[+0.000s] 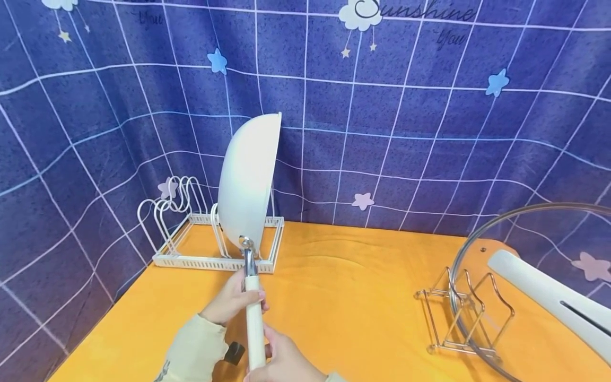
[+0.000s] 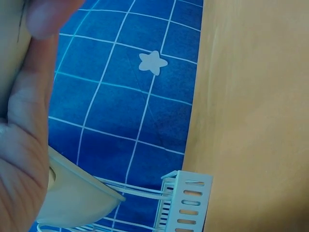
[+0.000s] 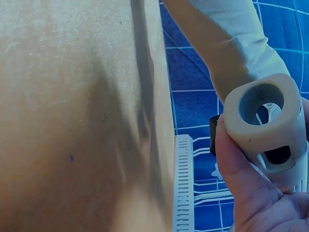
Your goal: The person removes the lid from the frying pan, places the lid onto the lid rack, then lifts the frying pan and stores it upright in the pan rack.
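A white wok (image 1: pixel 248 175) stands on its edge in the white dish rack (image 1: pixel 215 262), its open side facing right and its long handle (image 1: pixel 255 331) pointing toward me. My left hand (image 1: pixel 231 300) grips the handle just below the metal neck. Lower down, my right hand (image 1: pixel 288 358) holds the handle close to its end. The right wrist view shows the hollow handle end (image 3: pixel 265 133) between thumb and fingers. In the left wrist view, part of the wok (image 2: pixel 79 203) and the rack (image 2: pixel 190 203) appear beyond my palm. The wok hides some of the rack's wires.
On the right, a glass lid with a metal rim (image 1: pixel 460 254) stands upright in a small wire rack (image 1: pixel 470 347). A long white slotted handle (image 1: pixel 534 289) juts out beside it. A blue gridded curtain (image 1: pixel 382 122) hangs behind the orange table (image 1: pixel 353 297).
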